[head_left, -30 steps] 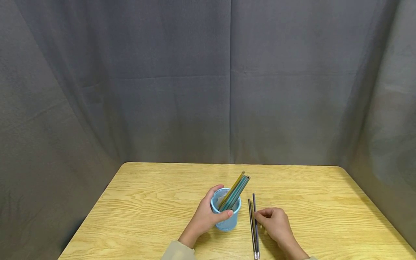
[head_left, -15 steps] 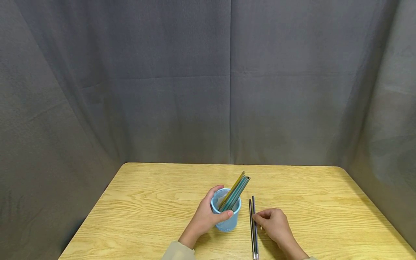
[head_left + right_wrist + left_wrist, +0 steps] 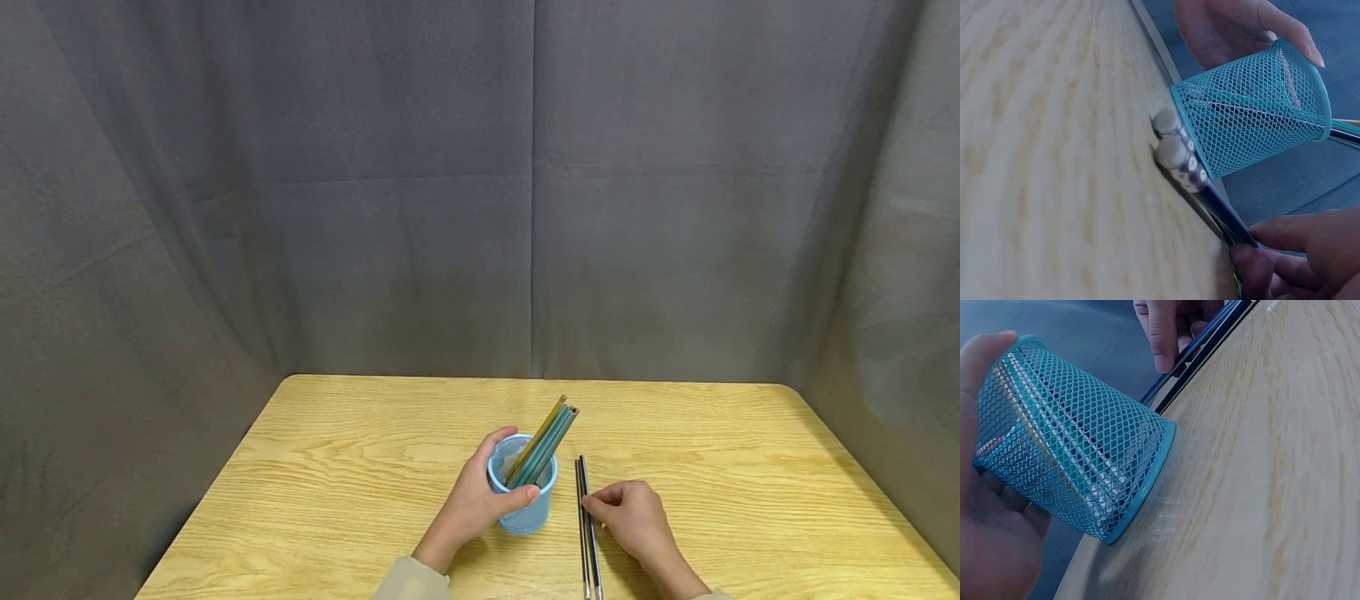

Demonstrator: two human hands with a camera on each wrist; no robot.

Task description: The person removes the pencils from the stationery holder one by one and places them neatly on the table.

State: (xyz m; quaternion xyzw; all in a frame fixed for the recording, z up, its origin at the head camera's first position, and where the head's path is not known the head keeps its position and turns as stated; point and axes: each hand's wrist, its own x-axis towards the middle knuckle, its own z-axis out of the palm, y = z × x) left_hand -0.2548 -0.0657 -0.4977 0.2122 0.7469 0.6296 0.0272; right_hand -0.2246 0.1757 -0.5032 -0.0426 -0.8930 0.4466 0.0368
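Note:
My left hand (image 3: 476, 496) grips a light blue mesh pencil cup (image 3: 525, 521) around its side, thumb near the rim. Several teal and yellow pencils (image 3: 546, 446) lean to the right inside it. Right of the cup, my right hand (image 3: 636, 515) pinches a dark blue pencil (image 3: 592, 542) between thumb and fingertips, low over the table. A black pencil (image 3: 581, 508) lies close along its left side. In the right wrist view, both loose pencils show white erasers (image 3: 1172, 152) at their near ends, side by side.
The wood-grain table (image 3: 337, 467) stretches out around both hands. Grey curtains (image 3: 405, 250) hang behind its far edge and along both sides. Light sleeve cuffs (image 3: 412, 579) show at the wrists.
The dark blue pencil's far end has swung left and slid slightly nearer, closing up against the black pencil. My right fingers have shifted slightly left with it. Left hand and cup stay nearly still.

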